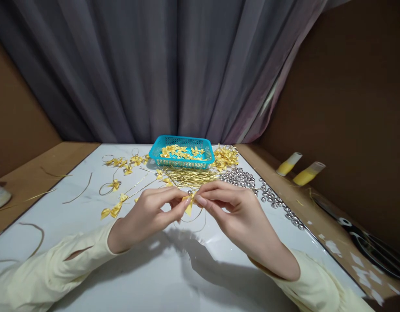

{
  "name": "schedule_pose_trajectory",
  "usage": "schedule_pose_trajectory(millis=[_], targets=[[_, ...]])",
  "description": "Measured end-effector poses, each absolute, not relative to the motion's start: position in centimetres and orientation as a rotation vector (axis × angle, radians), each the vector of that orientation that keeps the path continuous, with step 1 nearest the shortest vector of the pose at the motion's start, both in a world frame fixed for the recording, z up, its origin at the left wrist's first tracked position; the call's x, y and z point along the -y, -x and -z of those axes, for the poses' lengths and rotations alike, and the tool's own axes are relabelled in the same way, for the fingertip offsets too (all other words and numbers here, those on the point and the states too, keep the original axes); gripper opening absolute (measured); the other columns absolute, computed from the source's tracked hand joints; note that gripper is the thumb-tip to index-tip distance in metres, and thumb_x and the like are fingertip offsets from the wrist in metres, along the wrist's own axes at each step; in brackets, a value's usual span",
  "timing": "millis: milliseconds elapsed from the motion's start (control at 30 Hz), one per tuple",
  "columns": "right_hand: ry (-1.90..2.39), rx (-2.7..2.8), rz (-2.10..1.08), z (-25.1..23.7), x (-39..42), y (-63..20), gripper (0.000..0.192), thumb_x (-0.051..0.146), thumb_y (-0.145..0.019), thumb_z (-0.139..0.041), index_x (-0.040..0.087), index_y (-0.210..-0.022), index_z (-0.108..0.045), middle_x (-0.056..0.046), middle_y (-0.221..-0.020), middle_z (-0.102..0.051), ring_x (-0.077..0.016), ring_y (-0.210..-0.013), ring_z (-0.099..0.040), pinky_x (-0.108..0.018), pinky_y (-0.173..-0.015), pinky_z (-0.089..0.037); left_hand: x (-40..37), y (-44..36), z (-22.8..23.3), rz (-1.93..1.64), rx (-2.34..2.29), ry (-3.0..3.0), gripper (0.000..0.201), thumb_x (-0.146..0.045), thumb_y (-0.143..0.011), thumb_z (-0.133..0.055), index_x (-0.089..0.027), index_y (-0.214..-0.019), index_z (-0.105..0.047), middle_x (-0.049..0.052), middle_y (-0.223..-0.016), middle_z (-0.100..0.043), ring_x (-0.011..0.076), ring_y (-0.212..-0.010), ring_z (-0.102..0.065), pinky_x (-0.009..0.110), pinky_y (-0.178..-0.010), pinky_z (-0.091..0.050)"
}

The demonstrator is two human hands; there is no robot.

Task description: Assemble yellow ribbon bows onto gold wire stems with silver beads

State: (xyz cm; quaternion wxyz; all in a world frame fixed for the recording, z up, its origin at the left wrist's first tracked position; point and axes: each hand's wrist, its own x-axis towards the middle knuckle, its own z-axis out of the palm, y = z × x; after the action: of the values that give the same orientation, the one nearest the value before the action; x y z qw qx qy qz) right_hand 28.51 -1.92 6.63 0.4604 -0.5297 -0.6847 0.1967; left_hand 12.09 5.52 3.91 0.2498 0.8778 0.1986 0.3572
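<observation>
Landmark: a blue basket point(183, 164), set at the far end of the white tabletop point(78, 173).
Held piece: a small yellow bow point(188, 209), raised in front of the basket, on its near side; a thin cord loop point(204, 221) is seen hanging just below it.
Left hand: the bow is pinched from the left by the left hand point(151, 208), thumb and fingertips drawn close together.
Right hand: the bow is gripped from the right by the right hand point(235, 203), thumb and forefinger brought nearly together; whether cord is also held cannot be told.
Basket contents: loose yellow bows point(177, 150).
Gold strands: a bundle point(193, 177) is laid just before the basket.
Silver rings: many point(239, 178) are spread to the basket's near right.
Bow heap: gold-corded bows point(226, 158) are piled just beside the basket's right end.
Corded bows: several point(114, 185) are scattered left of the basket.
Scissors: a black-handled pair point(375, 249) is placed well right of the basket, nearer the viewer.
</observation>
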Motion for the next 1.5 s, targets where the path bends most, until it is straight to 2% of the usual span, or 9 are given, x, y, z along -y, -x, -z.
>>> schedule_pose_trajectory(millis=[133,300,533,733,1033,1400,1500], targets=[[1.329,1.715,-0.465,-6.8,1.9,-28.6,0.02,0.015,-0.083,-0.056,0.02,-0.074,-0.073,-0.004,-0.08,-0.067,-0.0151,-0.073,-0.061,-0.028,-0.067,-0.048,-5.5,-12.1,-3.8,-0.985,-0.533,-2.384,0.014,-0.014,-0.085,-0.052,-0.015,-0.075,-0.062,-0.002,-0.058,-0.062,0.0078,-0.052,-0.055,0.017,-0.051,-0.044],[1.313,1.726,-0.472,-7.4,1.9,-29.1,0.016,0.016,-0.08,-0.061,0.023,-0.072,-0.073,-0.003,-0.08,-0.068,-0.0176,-0.082,-0.062,-0.034,-0.08,-0.048,-5.5,-11.9,-3.9,-0.991,-0.469,-2.41,0.015,-0.016,-0.087,-0.05,-0.016,-0.078,-0.062,-0.001,-0.06,-0.063,0.0085,-0.054,-0.057,0.017,-0.049,-0.044],[1.298,1.695,-0.672,-7.8,1.5,-29.6,0.016,0.015,-0.081,-0.06,0.02,-0.073,-0.073,-0.002,-0.08,-0.068,-0.0141,-0.076,-0.063,-0.028,-0.074,-0.048,-5.5,-11.9,-4.4,-0.916,-0.497,-2.339,0.015,-0.015,-0.086,-0.052,-0.016,-0.076,-0.063,-0.002,-0.06,-0.066,0.008,-0.054,-0.06,0.017,-0.053,-0.046],[1.278,1.682,-0.634,-7.3,1.6,-29.5,0.018,0.012,-0.081,-0.059,0.02,-0.074,-0.073,-0.003,-0.081,-0.067,-0.0136,-0.077,-0.062,-0.027,-0.074,-0.047,-5.6,-12.0,-4.5,-0.78,-0.59,-2.144,0.015,-0.019,-0.086,-0.053,-0.015,-0.078,-0.065,-0.002,-0.06,-0.067,0.0086,-0.053,-0.062,0.016,-0.053,-0.049],[1.275,1.673,-0.621,-7.2,1.5,-29.2,0.017,0.013,-0.081,-0.059,0.02,-0.073,-0.073,-0.003,-0.082,-0.067,-0.0144,-0.078,-0.062,-0.028,-0.074,-0.048,-5.5,-12.1,-4.6,-0.779,-0.634,-2.098,0.017,-0.022,-0.086,-0.054,-0.015,-0.077,-0.066,-0.002,-0.059,-0.068,0.008,-0.054,-0.063,0.014,-0.055,-0.049],[1.483,1.815,-0.459,-9.5,2.6,-31.1,0.018,0.014,-0.079,-0.059,0.017,-0.064,-0.069,-0.004,-0.077,-0.068,-0.0151,-0.068,-0.061,-0.026,-0.06,-0.045,-5.6,-11.9,-4.8,-0.812,-0.618,-2.027,0.016,-0.022,-0.085,-0.055,-0.015,-0.075,-0.064,-0.003,-0.056,-0.066,0.0074,-0.051,-0.06,0.013,-0.052,-0.049],[1.376,1.801,-0.466,-9.9,2.7,-31.2,0.016,0.015,-0.081,-0.058,0.018,-0.068,-0.068,-0.003,-0.081,-0.069,-0.0151,-0.076,-0.062,-0.025,-0.067,-0.047,-5.6,-11.9,-4.9,-0.71,-0.602,-1.95,0.018,-0.023,-0.085,-0.054,-0.014,-0.074,-0.064,-0.003,-0.053,-0.064,0.008,-0.049,-0.061,0.014,-0.051,-0.049]])
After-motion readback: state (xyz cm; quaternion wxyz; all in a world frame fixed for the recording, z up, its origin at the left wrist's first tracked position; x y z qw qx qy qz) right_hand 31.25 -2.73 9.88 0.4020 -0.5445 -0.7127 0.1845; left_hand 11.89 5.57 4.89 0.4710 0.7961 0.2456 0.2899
